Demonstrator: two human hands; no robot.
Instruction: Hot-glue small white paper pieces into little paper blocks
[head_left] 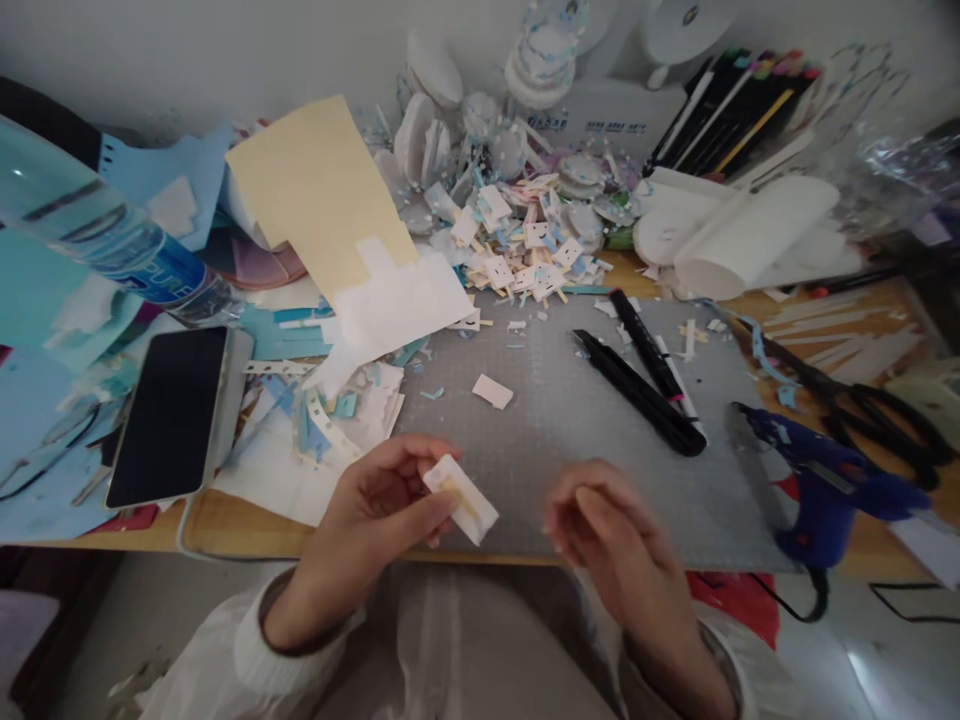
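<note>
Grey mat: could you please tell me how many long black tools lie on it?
2: a cutter on the right part of the mat, and a marker just beyond it. I see no others.

From where I stand, I see a person in long whitish sleeves. The left sleeve (202, 655) is loose, and its thick cuff (253, 640) has a darker opening. The right sleeve (750, 665) is also pale, dark at its opening. Below the front edge of the table (247, 542), the grey-beige front garment (491, 650) shows a paler vertical strip
</note>
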